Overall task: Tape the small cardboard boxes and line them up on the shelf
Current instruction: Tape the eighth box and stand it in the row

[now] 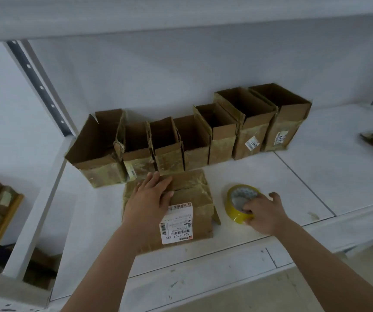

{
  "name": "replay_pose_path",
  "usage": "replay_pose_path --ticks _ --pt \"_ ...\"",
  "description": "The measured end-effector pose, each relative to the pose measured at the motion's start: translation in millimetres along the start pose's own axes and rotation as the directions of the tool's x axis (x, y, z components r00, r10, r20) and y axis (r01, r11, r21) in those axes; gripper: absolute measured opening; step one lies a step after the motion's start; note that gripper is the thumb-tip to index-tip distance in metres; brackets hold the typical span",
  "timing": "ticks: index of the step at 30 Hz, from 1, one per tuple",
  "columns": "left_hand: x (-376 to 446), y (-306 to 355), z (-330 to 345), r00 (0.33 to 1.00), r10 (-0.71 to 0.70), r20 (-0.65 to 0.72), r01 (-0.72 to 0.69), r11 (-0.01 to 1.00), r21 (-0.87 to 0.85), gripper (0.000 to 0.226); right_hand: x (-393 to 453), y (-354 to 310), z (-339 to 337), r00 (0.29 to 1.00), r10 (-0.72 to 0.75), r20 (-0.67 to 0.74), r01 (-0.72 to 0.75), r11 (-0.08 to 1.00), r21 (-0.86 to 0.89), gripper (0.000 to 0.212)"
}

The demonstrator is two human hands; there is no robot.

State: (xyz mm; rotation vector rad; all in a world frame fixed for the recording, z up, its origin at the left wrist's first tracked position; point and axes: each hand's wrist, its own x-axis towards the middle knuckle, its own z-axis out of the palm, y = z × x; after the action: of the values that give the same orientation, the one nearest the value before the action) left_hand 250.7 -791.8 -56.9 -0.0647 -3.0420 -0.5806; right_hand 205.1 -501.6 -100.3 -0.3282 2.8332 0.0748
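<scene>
Right hand, lower right of centre: tape roll is being gripped, fingers curled through its core. Left hand, flat, is pressing the closed box lying just left of the roll on the shelf.

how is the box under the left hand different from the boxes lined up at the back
The box under the left hand lies flat with its flaps closed; the row of boxes stands upright with open tops. The box in front sits alone near the shelf edge; the row stands side by side along the wall. It carries a large white shipping label; the row shows only small stickers. All are brown cardboard with glossy tape.
</scene>
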Motion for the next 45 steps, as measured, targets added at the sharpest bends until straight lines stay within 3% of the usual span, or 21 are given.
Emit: replay_pose_path --ticks 3,5,7,8,10,11,13,15,18,21,25,27,30,33,36,42,45 --pt "-2.9 2.8 -2.6 0.999 0.032 0.005 -0.032 0.999 -0.005 0.048 0.0 6.8 -17.9 0.99 0.061 -0.124 -0.048 0.993 0.107 0.015" --pt "-4.1 4.2 -2.7 0.999 0.033 0.02 -0.032 0.999 -0.009 0.048 -4.7 8.9 -47.8 0.973 0.074 -0.22 0.02 0.918 0.395 0.02" --pt "-3.2 5.7 -2.1 0.999 0.024 0.026 -0.024 1.0 -0.006 0.049 -13.9 2.2 -82.4 0.971 0.0 -0.24 0.192 0.601 0.776 0.006" --pt "-3.0 6.1 -2.0 0.999 0.02 0.029 -0.019 1.0 -0.014 0.051 -20.0 -6.0 -97.5 0.965 -0.068 -0.255 0.257 0.467 0.846 0.006" --pt "-4.3 6.2 -5.2 0.999 0.022 0.033 -0.017 0.99 -0.143 0.061 -26.4 -29.0 -117.5 0.943 -0.225 -0.245 0.318 0.392 0.864 0.007" --pt "-7.1 6.4 -8.3 0.999 0.025 0.034 -0.014 0.956 -0.294 0.072 -26.8 -42.8 -121.8 0.928 -0.29 -0.233 0.338 0.393 0.855 0.01" --pt "-15.4 9.4 -14.3 0.999 0.044 -0.018 -0.046 0.78 -0.624 0.093 -26.5 -68.4 -125.7 0.912 -0.36 -0.197 0.339 0.392 0.855 0.012" --pt "-21.2 12.7 -17.3 0.995 0.055 -0.088 -0.103 0.63 -0.77 0.103 -24.8 -87.3 -125.9 0.904 -0.388 -0.182 0.344 0.404 0.847 0.014" --pt "-28.4 16.9 -18.6 0.989 0.009 -0.146 -0.129 0.516 -0.847 0.097 -21.1 -102.9 -127.8 0.892 -0.418 -0.171 0.366 0.446 0.817 0.022" --pt "-29.6 16.6 -19.6 0.983 -0.1 -0.151 -0.095 0.425 -0.9 0.065 -19.0 -110.6 -134.2 0.879 -0.451 -0.155 0.394 0.504 0.768 0.031" --pt "-24.8 18.2 -25.0 0.957 -0.258 -0.137 -0.036 0.362 -0.931 0.033 -16.7 -117.1 -140.7 0.855 -0.487 -0.175 0.457 0.551 0.698 0.062" --pt "-22.3 19.0 -27.6 0.941 -0.323 -0.1 0.004 0.306 -0.952 0.03 -14.3 -115.2 -144.9 0.842 -0.515 -0.161 0.467 0.546 0.695 0.054" --pt "-20.3 15.1 -34.0 0.912 -0.409 -0.032 0.031 0.147 -0.989 0.031 -10.6 -106.3 -151.6 0.807 -0.584 -0.093 0.42 0.456 0.785 0.026" --pt "-17.0 9.3 -39.0 0.911 -0.41 -0.047 0.014 0.145 -0.989 0.035 -5.4 -99.7 -152.0 0.788 -0.606 -0.108 0.408 0.382 0.829 0.024" --pt "-17.5 8.4 -38.9 0.905 -0.417 -0.084 -0.009 0.179 -0.984 0.041 -0.2 -99.9 -155.4 0.8 -0.583 -0.142 0.413 0.362 0.836 0.039" --pt "-19.9 -4.2 -38.1 0.817 -0.523 -0.243 -0.13 0.243 -0.961 0.036 16.2 -104.9 -152.6 0.892 -0.424 -0.153 0.393 0.565 0.725 0.046" --pt "-24.4 -12.6 -35.0 0.81 -0.5 -0.307 -0.151 0.327 -0.933 0.037 21.1 -106.2 -146.4 0.9 -0.409 -0.15 0.386 0.589 0.71 0.052"
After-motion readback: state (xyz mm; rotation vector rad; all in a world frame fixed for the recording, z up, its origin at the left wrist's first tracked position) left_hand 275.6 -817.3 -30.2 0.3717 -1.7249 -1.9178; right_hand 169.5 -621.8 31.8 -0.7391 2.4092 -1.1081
